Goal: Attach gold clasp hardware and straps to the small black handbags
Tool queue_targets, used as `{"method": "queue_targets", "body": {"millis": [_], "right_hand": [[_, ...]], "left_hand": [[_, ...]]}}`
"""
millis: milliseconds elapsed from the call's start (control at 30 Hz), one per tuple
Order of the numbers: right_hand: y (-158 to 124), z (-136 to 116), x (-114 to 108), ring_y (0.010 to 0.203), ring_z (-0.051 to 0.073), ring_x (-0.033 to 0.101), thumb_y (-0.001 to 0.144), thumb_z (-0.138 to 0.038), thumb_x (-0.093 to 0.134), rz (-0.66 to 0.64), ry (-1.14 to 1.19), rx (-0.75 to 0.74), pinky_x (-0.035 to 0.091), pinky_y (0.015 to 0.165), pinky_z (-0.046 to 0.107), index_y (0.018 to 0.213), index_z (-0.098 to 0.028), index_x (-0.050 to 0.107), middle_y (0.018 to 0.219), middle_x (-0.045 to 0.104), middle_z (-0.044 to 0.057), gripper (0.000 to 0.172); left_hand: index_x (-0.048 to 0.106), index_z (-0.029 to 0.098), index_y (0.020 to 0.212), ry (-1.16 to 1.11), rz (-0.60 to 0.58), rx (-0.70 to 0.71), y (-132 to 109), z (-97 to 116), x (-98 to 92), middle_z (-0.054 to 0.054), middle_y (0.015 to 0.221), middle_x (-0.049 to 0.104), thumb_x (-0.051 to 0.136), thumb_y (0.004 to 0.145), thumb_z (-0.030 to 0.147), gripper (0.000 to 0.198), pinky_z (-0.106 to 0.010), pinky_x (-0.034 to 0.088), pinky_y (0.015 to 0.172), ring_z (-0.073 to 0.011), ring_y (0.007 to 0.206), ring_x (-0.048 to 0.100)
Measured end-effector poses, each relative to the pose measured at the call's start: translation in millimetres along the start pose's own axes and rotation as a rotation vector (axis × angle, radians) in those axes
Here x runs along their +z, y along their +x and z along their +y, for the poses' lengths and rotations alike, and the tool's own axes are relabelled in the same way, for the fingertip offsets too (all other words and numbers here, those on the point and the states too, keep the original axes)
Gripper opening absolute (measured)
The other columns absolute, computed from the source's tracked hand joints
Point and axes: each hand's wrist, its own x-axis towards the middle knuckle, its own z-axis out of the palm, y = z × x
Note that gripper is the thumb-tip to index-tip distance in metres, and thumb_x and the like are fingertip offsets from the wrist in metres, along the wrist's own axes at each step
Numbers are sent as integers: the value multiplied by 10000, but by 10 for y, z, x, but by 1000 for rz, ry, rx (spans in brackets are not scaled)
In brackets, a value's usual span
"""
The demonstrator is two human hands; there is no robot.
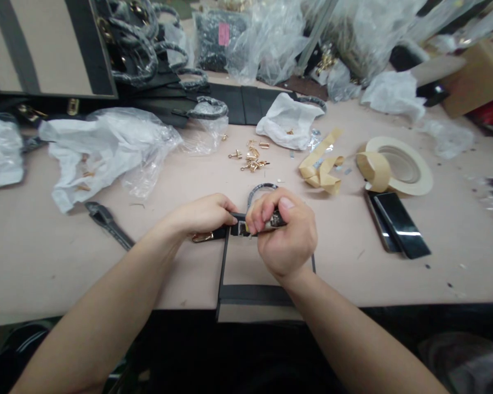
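My left hand (201,216) pinches a black leather strap (222,234) at the top edge of a beige handbag panel with black trim (254,268), which lies flat on the table. A gold clasp (202,237) sits on the strap's end, just below that hand. My right hand (283,232) grips the dark end of a curved bag handle (261,190), whose loop rises above my fingers. The two hands nearly touch over the strap, and my fingers hide the join between the handle and the strap.
Small gold fittings (250,157) lie beyond my hands on the pink-beige table (189,279). A masking tape roll (394,167) and black strips (399,225) sit right; black pliers (107,221) and crumpled plastic bags (107,148) sit left. Wrapped handles (135,41) lie behind.
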Motion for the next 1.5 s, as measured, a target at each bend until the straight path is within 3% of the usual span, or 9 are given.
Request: {"method": "queue_targets", "body": {"millis": [233, 467, 567, 700, 833, 967, 1167, 1333, 1500], "right_hand": [[87, 65, -18, 458, 154, 459, 992, -331, 482, -36, -15, -20, 366, 488, 309, 652, -240, 552, 515, 473, -20, 359], [84, 63, -21, 470, 161, 467, 1013, -386, 481, -55, -48, -14, 378, 499, 321, 658, -246, 538, 520, 467, -13, 385], [86, 35, -3, 466, 159, 473, 1013, -359, 472, -62, 13, -20, 371, 488, 317, 676, -240, 547, 531, 471, -15, 365], [20, 64, 8, 481, 167, 483, 1008, -440, 461, -71, -88, 13, 399, 502, 328, 664, -252, 521, 528, 458, -14, 397], [-23, 134, -15, 485, 165, 481, 1000, -485, 440, -67, -194, 47, 417, 513, 327, 662, -259, 501, 529, 448, -18, 411], [-35, 44, -1, 474, 164, 473, 1004, -454, 441, -95, -144, 44, 417, 501, 324, 665, -257, 509, 526, 462, -16, 398], [-112, 24, 25, 504, 164, 482, 1025, -425, 447, -165, -176, 26, 417, 538, 333, 664, -249, 536, 545, 493, -4, 412], [20, 43, 31, 462, 158, 462, 1015, -439, 452, -111, -49, -24, 386, 486, 314, 677, -256, 511, 533, 455, -24, 388], [140, 98, 1, 436, 147, 431, 994, -481, 435, -79, -153, 57, 361, 460, 303, 661, -265, 476, 513, 438, -31, 399]], "left_hand": [[776, 146, 734, 124, 43, 94, 109, -84, -10, -17, 641, 668, 627, 697, 212, 168, -253, 408, 580, -140, 580, 527], [772, 153, 765, 366, 53, 171, 86, -66, -34, -28, 708, 713, 613, 778, 242, 182, -257, 398, 602, -153, 632, 548], [785, 148, 786, 380, 62, 172, 81, -77, -35, -43, 738, 738, 618, 782, 243, 192, -261, 412, 627, -167, 664, 577], [818, 152, 811, 348, 34, 179, 48, -69, -27, -53, 784, 777, 566, 768, 200, 260, -257, 446, 668, -181, 701, 630], [818, 145, 812, 408, 66, 158, 11, -37, -14, -59, 753, 773, 535, 761, 159, 288, -251, 438, 642, -173, 666, 624], [788, 139, 756, 452, 140, 116, 26, -31, -16, -63, 702, 749, 604, 753, 200, 194, -247, 426, 619, -168, 646, 604], [769, 145, 721, 380, 99, 70, 34, -22, -35, -56, 688, 736, 603, 715, 192, 173, -255, 410, 593, -168, 644, 600], [784, 146, 756, 352, 122, 52, 52, -46, -30, -43, 661, 715, 596, 717, 195, 198, -262, 394, 564, -160, 600, 573], [775, 149, 750, 358, 122, 46, 52, -46, -34, -24, 568, 653, 608, 743, 220, 182, -266, 379, 543, -155, 541, 550]]}}
